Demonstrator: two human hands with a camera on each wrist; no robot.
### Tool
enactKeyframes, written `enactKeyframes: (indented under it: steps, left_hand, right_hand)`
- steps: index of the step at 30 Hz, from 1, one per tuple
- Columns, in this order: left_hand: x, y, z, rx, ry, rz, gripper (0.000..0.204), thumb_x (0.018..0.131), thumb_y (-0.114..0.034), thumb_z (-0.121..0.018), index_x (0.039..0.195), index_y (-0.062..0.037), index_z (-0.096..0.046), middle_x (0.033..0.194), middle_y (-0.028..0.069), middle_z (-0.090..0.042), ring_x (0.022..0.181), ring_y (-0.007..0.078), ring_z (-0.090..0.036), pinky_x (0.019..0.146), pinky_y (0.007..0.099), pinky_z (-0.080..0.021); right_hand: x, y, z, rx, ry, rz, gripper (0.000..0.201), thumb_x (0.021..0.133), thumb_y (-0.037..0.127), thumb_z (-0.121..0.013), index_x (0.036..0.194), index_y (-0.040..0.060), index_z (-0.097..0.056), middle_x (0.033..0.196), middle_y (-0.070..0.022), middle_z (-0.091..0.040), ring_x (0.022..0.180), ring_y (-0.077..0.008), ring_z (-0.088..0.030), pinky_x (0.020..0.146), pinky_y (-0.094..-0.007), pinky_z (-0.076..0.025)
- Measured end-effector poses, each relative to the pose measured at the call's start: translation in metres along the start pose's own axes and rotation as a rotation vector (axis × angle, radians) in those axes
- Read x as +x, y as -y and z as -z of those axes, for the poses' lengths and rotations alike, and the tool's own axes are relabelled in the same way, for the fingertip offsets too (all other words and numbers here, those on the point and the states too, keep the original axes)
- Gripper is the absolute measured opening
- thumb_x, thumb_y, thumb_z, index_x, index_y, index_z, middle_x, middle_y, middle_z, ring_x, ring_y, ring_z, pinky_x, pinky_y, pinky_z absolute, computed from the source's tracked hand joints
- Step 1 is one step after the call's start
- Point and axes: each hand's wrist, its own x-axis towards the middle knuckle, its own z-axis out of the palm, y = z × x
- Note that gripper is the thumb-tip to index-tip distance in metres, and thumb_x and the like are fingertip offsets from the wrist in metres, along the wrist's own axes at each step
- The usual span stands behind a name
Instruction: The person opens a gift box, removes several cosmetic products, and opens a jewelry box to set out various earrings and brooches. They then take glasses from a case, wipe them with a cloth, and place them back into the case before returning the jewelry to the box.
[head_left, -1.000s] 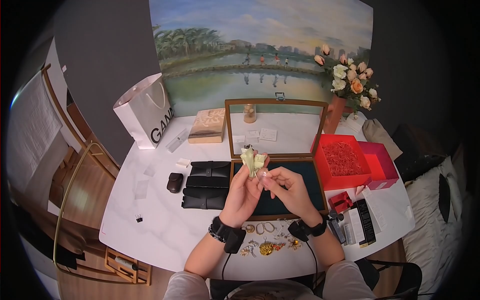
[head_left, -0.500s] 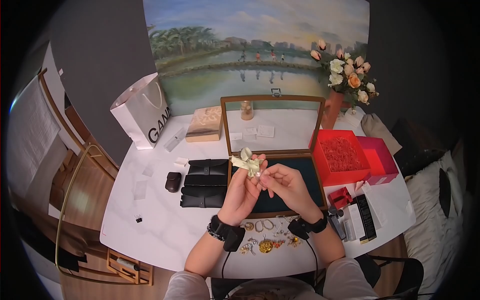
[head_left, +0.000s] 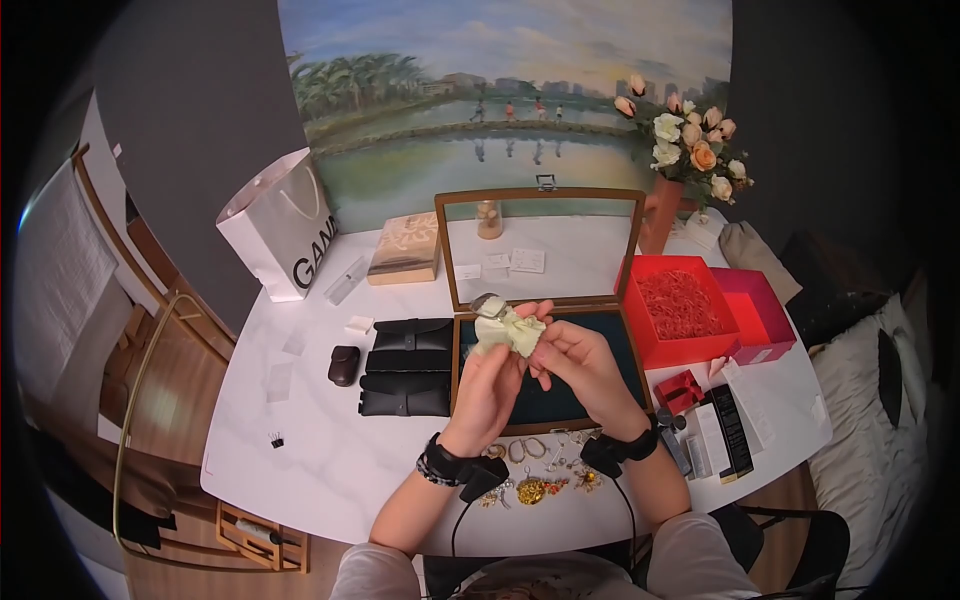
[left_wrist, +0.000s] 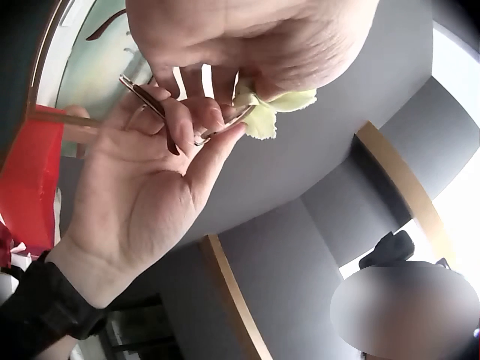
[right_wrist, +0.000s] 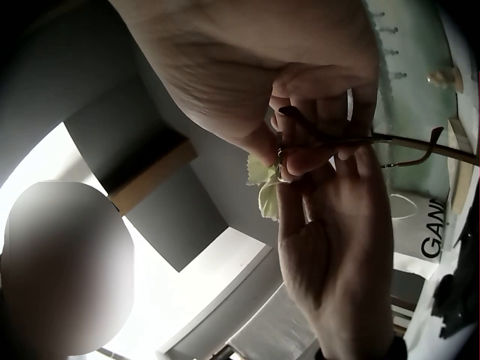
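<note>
Both hands meet above the open wooden display case (head_left: 540,302) with a pair of eyeglasses (head_left: 488,303) and a pale yellow-green lens cloth (head_left: 510,330) between them. My left hand (head_left: 480,395) pinches the cloth around the glasses, thumb on the near side. At the cloth's right edge, thumb and fingers of my right hand (head_left: 590,375) pinch it too. One lens shows beyond the left fingers. Its dark slim temple (left_wrist: 142,97) crosses the fingers in the left wrist view. In the right wrist view the cloth (right_wrist: 266,191) has a zigzag edge; fingers hide the bridge.
Jewellery (head_left: 535,490) lies along the table's front. Two black cases (head_left: 405,395) and a brown pouch (head_left: 344,365) are left of the display case. A red box (head_left: 680,305) stands right; a white paper bag (head_left: 275,230) and flower vase (head_left: 660,215) stand behind.
The cloth and glasses have turned between the fingers: a lens earlier near the right fingertips now shows at the upper left. The right thumb has come onto the cloth's edge.
</note>
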Motion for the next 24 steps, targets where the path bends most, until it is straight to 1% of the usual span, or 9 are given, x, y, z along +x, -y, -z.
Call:
enactKeyframes:
  steps: [2, 3, 10, 12, 15, 19, 21, 22, 24]
  left_hand:
    - [-0.001, 0.007, 0.003, 0.068, -0.004, -0.122, 0.043, 0.112, -0.021, -0.044, 0.149, -0.0006, -0.051, 0.157, 0.0180, -0.049, 0.130, 0.0213, -0.058, 0.098, 0.0376, -0.053]
    - [-0.002, 0.008, 0.002, 0.014, -0.090, -0.116, 0.038, 0.109, -0.012, -0.052, 0.145, 0.0000, -0.056, 0.154, 0.0175, -0.053, 0.131, 0.0212, -0.057, 0.107, 0.0376, -0.049]
    - [-0.004, 0.008, 0.007, 0.231, -0.178, -0.181, 0.035, 0.109, -0.015, -0.054, 0.138, 0.0029, -0.062, 0.150, 0.0172, -0.058, 0.134, 0.0222, -0.057, 0.115, 0.0370, -0.043]
    - [-0.001, 0.005, -0.003, 0.262, -0.166, -0.190, 0.043, 0.108, -0.023, -0.057, 0.141, 0.0052, -0.057, 0.147, 0.0171, -0.059, 0.121, 0.0204, -0.061, 0.102, 0.0352, -0.050]
    - [-0.002, -0.002, -0.009, 0.183, -0.076, -0.111, 0.045, 0.109, -0.025, -0.055, 0.143, 0.0053, -0.055, 0.149, 0.0181, -0.057, 0.125, 0.0216, -0.060, 0.104, 0.0359, -0.049]
    - [0.000, 0.003, 0.000, 0.158, -0.136, -0.157, 0.040, 0.107, -0.020, -0.058, 0.138, 0.0058, -0.060, 0.143, 0.0167, -0.063, 0.121, 0.0203, -0.062, 0.103, 0.0356, -0.050]
    - [-0.002, 0.003, 0.015, 0.333, -0.242, -0.189, 0.030, 0.103, -0.011, -0.063, 0.128, 0.0064, -0.068, 0.125, 0.0114, -0.072, 0.110, 0.0153, -0.067, 0.096, 0.0310, -0.052]
    - [-0.002, 0.003, 0.020, 0.333, -0.242, -0.189, 0.030, 0.103, -0.011, -0.063, 0.128, 0.0064, -0.068, 0.125, 0.0114, -0.072, 0.110, 0.0153, -0.067, 0.096, 0.0310, -0.052]
    - [0.000, -0.002, 0.023, 0.537, -0.363, -0.274, 0.024, 0.098, 0.003, -0.064, 0.120, 0.0066, -0.074, 0.105, 0.0053, -0.076, 0.095, 0.0101, -0.069, 0.087, 0.0242, -0.052]
  right_hand:
    - [-0.002, 0.008, -0.002, 0.030, -0.030, -0.056, 0.019, 0.108, 0.017, -0.061, 0.109, -0.0010, -0.067, 0.090, -0.0024, -0.067, 0.074, -0.0066, -0.059, 0.067, -0.0221, -0.047]
    - [-0.002, 0.008, -0.002, 0.029, -0.031, -0.055, 0.019, 0.108, 0.017, -0.061, 0.109, -0.0010, -0.067, 0.090, -0.0024, -0.067, 0.074, -0.0066, -0.059, 0.067, -0.0221, -0.047]
    - [-0.002, 0.007, -0.002, 0.033, -0.009, -0.129, 0.023, 0.109, 0.020, -0.058, 0.110, -0.0007, -0.068, 0.088, -0.0029, -0.067, 0.074, -0.0062, -0.059, 0.065, -0.0214, -0.046]
    - [-0.002, 0.007, 0.001, 0.019, 0.005, -0.131, 0.024, 0.109, 0.021, -0.058, 0.111, -0.0008, -0.068, 0.088, -0.0029, -0.067, 0.074, -0.0060, -0.059, 0.065, -0.0211, -0.046]
    - [-0.002, 0.009, 0.002, 0.029, 0.021, -0.157, 0.024, 0.109, 0.021, -0.058, 0.113, -0.0009, -0.068, 0.088, -0.0026, -0.067, 0.075, -0.0054, -0.058, 0.063, -0.0209, -0.045]
    - [-0.002, 0.007, 0.001, 0.005, 0.007, -0.108, 0.023, 0.109, 0.019, -0.058, 0.114, -0.0012, -0.068, 0.088, -0.0031, -0.067, 0.073, -0.0053, -0.058, 0.063, -0.0208, -0.044]
    - [-0.002, 0.005, 0.001, -0.024, -0.007, -0.087, 0.023, 0.109, 0.019, -0.058, 0.113, -0.0012, -0.068, 0.088, -0.0034, -0.067, 0.072, -0.0052, -0.057, 0.063, -0.0207, -0.044]
    - [-0.002, 0.004, 0.001, -0.063, -0.030, -0.066, 0.022, 0.109, 0.019, -0.059, 0.112, -0.0012, -0.067, 0.088, -0.0036, -0.067, 0.072, -0.0052, -0.057, 0.063, -0.0207, -0.044]
    - [-0.002, 0.005, 0.000, -0.103, -0.053, -0.044, 0.021, 0.109, 0.018, -0.059, 0.111, -0.0011, -0.067, 0.088, -0.0038, -0.067, 0.072, -0.0052, -0.056, 0.062, -0.0206, -0.043]
